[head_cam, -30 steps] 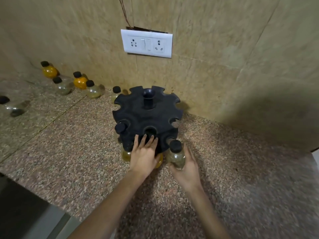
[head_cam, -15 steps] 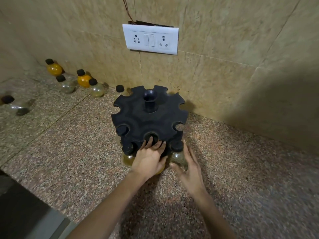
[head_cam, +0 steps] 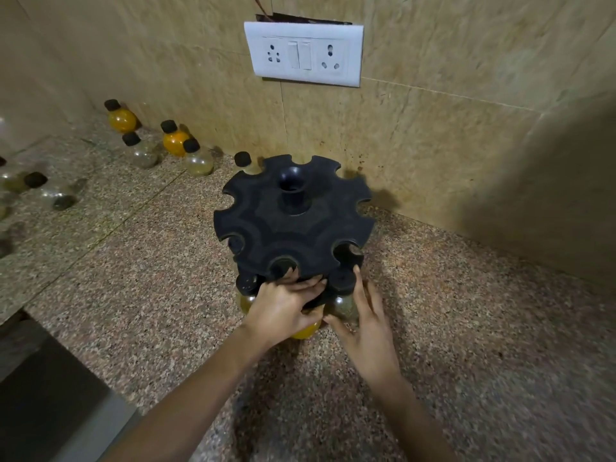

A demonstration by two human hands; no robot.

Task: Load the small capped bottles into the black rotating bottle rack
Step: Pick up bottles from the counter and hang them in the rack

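Note:
The black rotating bottle rack (head_cam: 293, 225) stands on the speckled counter near the wall. My left hand (head_cam: 283, 305) lies flat against the rack's lower front tier with its fingers spread, covering an orange bottle (head_cam: 305, 332). My right hand (head_cam: 365, 325) cups a greenish capped bottle (head_cam: 343, 306) that sits in a lower slot, thumb under it and fingers along its right side. A further capped bottle (head_cam: 248, 293) hangs in the lower tier to the left. The top tier's notches that I can see hold nothing.
Several loose capped bottles stand along the back wall at left: two orange ones (head_cam: 121, 116) (head_cam: 173, 138) and two clear ones (head_cam: 141, 151) (head_cam: 196, 158). Another bottle (head_cam: 243, 160) stands just behind the rack. One bottle (head_cam: 50, 191) lies at far left. A wall socket (head_cam: 303, 53) hangs above.
My right hand has carried the greenish bottle inward from beside the rack, so its cap now sits in a lower slot. My left hand has stayed on the rack's front.

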